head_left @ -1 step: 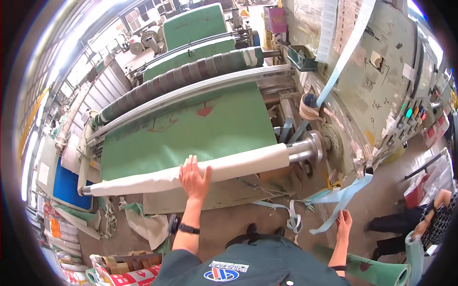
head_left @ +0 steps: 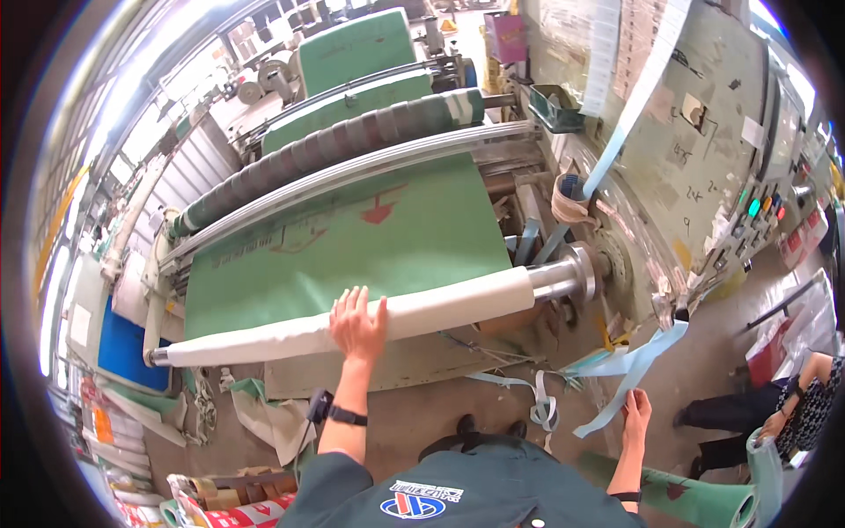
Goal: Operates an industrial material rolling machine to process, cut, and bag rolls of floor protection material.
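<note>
A long roll wrapped in off-white cloth [head_left: 458, 301] lies across the machine's front on a metal shaft. My left hand [head_left: 357, 326] rests on it, fingers stretched flat over the top, gripping nothing. From behind, a green sheet [head_left: 326, 251] with dark red printed marks runs down to this roll. My right hand [head_left: 635, 415] is low at the right, its fingers bent together at the edge of a light-blue strip [head_left: 641, 363]. That strip's loose end sticks out to the left of the fingers; their exact grip is partly hidden.
A dark spiral-wrapped roller [head_left: 334, 136] spans the machine behind the sheet. At right stands a grey machine cabinet [head_left: 687, 176] with coloured buttons. Loose blue and white strips [head_left: 544, 407] trail by the floor. Another person's hand [head_left: 775, 424] touches a rolled sheet at far right.
The printed marks on the green sheet have shifted slightly toward the front roll. Both hands keep nearly the same places.
</note>
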Demonstrator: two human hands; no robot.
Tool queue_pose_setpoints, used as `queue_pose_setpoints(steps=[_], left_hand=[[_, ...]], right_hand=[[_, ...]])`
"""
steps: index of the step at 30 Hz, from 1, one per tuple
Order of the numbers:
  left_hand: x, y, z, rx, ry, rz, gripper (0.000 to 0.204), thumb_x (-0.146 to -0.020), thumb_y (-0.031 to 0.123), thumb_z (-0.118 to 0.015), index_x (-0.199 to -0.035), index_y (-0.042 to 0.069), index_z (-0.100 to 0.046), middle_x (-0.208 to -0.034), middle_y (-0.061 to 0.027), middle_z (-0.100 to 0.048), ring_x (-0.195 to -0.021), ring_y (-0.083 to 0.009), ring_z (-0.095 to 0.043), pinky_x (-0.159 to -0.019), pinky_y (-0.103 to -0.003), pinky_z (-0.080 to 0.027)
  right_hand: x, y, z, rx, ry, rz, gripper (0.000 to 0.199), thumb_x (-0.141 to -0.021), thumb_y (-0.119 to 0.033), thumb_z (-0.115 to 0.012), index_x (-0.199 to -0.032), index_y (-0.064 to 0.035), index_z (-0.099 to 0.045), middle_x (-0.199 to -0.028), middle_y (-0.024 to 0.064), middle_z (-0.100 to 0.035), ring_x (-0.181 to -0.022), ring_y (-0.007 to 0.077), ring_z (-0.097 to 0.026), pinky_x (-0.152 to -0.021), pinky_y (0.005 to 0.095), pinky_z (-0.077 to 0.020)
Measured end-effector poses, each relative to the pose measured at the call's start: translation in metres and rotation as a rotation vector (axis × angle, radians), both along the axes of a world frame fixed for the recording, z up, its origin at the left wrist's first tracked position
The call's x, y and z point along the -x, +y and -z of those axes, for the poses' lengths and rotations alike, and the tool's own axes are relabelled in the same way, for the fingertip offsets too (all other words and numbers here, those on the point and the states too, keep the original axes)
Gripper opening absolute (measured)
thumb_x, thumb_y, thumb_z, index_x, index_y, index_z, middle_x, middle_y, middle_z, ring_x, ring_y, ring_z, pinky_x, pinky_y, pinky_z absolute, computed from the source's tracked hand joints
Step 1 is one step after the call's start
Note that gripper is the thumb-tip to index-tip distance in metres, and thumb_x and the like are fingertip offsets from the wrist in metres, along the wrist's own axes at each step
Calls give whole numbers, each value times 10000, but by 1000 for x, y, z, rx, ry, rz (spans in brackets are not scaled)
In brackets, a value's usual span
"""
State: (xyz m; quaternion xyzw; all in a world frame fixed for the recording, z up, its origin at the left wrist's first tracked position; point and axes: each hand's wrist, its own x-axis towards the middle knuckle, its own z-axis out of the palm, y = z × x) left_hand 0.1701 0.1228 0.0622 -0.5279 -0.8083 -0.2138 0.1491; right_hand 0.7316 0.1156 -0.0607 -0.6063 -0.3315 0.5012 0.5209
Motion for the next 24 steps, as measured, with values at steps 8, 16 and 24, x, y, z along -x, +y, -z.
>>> queue_pose_setpoints(steps=[8, 16, 24], left_hand=[[-78, 78, -24, -355, -211, 556, 278, -841, 193, -665, -1079, 55, -632, -1136, -156, -611, -1103, -309, -550, -934, -396, -418], [-381, 84, 73, 144, -1162, 1170, 462, -758, 131, -757, -1176, 11, -602, -1147, -120, -636, -1076, -212, -594, -916, -340, -466], [-349, 59, 41, 1201, -1443, 1378, 180, -863, 140, -678, -956, -14, -667, -884, -82, -698, -859, -154, -649, -821, -296, -496]], right_hand=[[-11, -7, -22, -104, -217, -20, 149, -905, -154, -623, -917, -5, -615, -785, -28, -582, -747, 49, -505, -670, 224, -415], [-21, -19, -31, -140, -236, 0, 145, -910, -140, -630, -938, 1, -614, -748, -31, -590, -687, 40, -510, -617, 211, -414], [-40, -7, -6, -181, -266, -7, 128, -900, -120, -623, -914, 6, -607, -755, -4, -616, -701, 57, -539, -638, 233, -441]])
